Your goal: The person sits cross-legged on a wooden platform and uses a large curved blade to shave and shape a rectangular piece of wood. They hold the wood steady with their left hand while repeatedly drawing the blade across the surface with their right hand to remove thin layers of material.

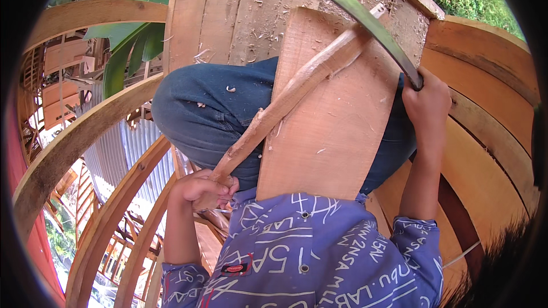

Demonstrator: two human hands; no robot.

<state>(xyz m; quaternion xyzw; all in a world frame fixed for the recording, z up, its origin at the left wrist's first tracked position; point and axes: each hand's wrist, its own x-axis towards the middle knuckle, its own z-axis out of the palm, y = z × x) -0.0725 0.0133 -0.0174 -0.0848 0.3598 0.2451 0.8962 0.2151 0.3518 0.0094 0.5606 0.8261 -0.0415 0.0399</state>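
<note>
My left hand (204, 189) is closed round the near end of a long, slightly crooked wooden stick (288, 96). The stick slants up to the right across a flat wooden board (337, 131) lying over my lap, and its far part looks pale and shaved. On the right, my right hand (427, 100) grips the handle end of a machete (365, 16). Its long, curved, greenish-grey blade runs to the upper left and passes over the stick's far end in this view. Whether blade and wood touch, I cannot tell. The blade's tip is beyond the upper edge.
Under and ahead of me are planks (220, 20) strewn with curled shavings. Curved timber ribs (85, 111) rise on the left, with open gaps between them. Side planking (485, 131) closes the right. Beyond the left ribs are corrugated metal sheets (140, 148) and a large green leaf (125, 40).
</note>
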